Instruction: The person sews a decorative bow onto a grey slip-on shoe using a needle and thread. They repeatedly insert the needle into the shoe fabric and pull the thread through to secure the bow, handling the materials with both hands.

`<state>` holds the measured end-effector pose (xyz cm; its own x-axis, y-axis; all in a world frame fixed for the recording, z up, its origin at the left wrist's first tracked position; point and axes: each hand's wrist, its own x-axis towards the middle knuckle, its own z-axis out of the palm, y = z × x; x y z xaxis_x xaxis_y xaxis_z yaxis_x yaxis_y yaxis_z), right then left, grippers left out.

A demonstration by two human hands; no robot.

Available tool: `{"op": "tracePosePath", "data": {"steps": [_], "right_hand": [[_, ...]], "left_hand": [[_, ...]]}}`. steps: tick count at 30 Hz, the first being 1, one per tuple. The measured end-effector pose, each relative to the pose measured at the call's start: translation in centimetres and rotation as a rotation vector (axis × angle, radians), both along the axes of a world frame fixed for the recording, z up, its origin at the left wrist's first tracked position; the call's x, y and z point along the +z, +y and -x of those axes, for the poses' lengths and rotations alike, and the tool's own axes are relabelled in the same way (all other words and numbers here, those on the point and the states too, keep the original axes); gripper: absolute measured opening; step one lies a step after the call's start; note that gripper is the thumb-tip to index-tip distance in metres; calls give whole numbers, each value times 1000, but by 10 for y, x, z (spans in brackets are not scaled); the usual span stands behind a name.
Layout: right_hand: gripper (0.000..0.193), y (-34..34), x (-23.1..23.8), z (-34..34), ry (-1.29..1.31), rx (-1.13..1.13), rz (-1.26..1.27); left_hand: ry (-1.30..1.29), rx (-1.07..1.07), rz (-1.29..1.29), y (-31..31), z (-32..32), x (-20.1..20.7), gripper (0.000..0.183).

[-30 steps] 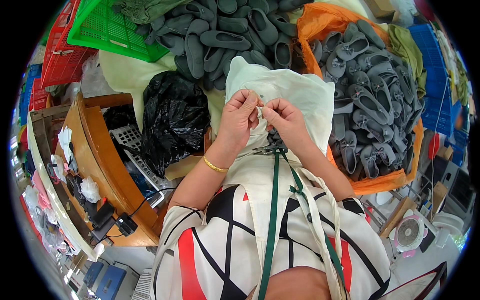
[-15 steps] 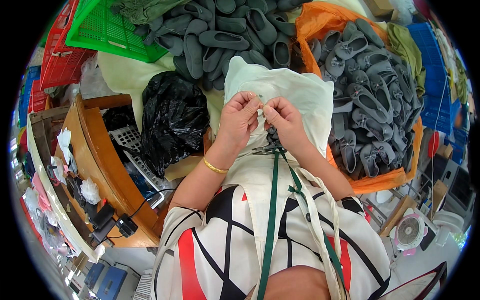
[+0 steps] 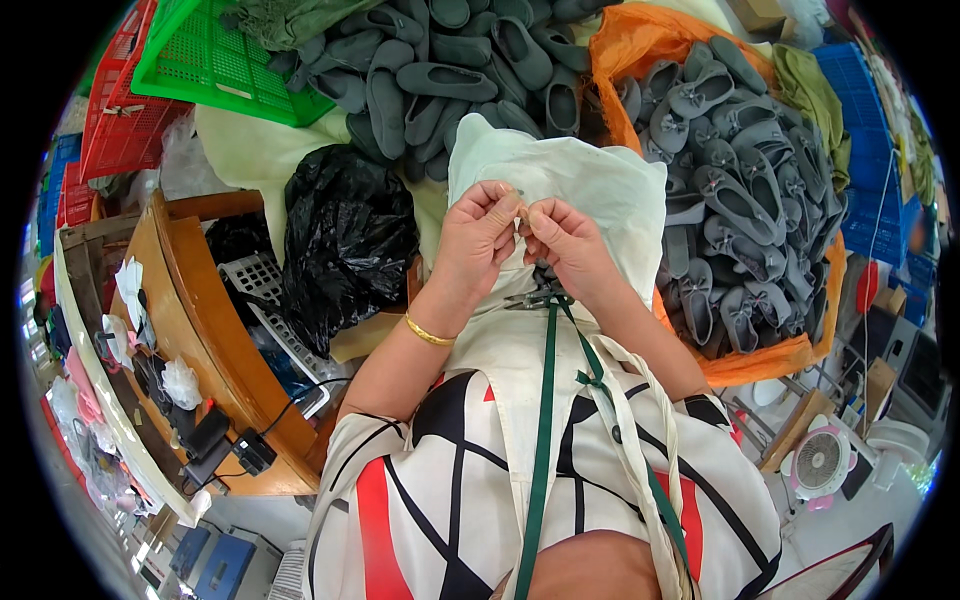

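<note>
Over the pale cloth (image 3: pixel 600 200) on my lap, both hands meet fingertip to fingertip. My left hand (image 3: pixel 477 232) is closed in a pinch, thumb against forefinger. Facing it, my right hand (image 3: pixel 567 240) pinches too, its thumb and forefinger almost touching the left ones. Whatever lies between the fingertips is too small to name; a tiny dark speck shows at the left fingertips. Just below the hands, a metal tool with dark parts (image 3: pixel 537 297), perhaps scissors, lies at my apron where a green ribbon (image 3: pixel 545 420) runs down.
Grey slip-on shoes (image 3: pixel 445 80) are heaped ahead. An orange sack (image 3: pixel 745 372) at the right holds many grey shoes with bows. To the left are a black plastic bag (image 3: pixel 345 240), a wooden desk (image 3: pixel 215 340) and a green crate (image 3: pixel 215 60). A small fan (image 3: pixel 820 460) stands lower right.
The right hand's fingers have shifted slightly and curled closer against the left fingertips. Otherwise everything stays as it was.
</note>
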<state>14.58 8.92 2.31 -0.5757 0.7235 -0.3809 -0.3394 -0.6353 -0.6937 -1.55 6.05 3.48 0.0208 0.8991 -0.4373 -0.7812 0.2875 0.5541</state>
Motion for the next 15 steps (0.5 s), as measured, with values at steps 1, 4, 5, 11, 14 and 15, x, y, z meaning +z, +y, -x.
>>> {"op": "tracePosePath", "data": {"steps": [1, 4, 5, 11, 14, 15], "right_hand": [[20, 1, 2, 0, -26, -9, -14], [19, 3, 3, -1, -57, -17, -51], [19, 4, 4, -1, -60, -18, -63], [17, 5, 7, 0, -133, -14, -89], [17, 4, 7, 0, -176, -26, -128], [17, 4, 7, 0, -176, -26, -128]], "left_hand": [[9, 9, 3, 0, 0, -1, 7], [17, 30, -5, 0, 0, -3, 8], [17, 35, -10, 0, -1, -3, 9], [44, 45, -17, 0, -1, -3, 10], [77, 56, 10, -1, -3, -2, 12], [71, 55, 1, -2, -3, -3, 13]]}}
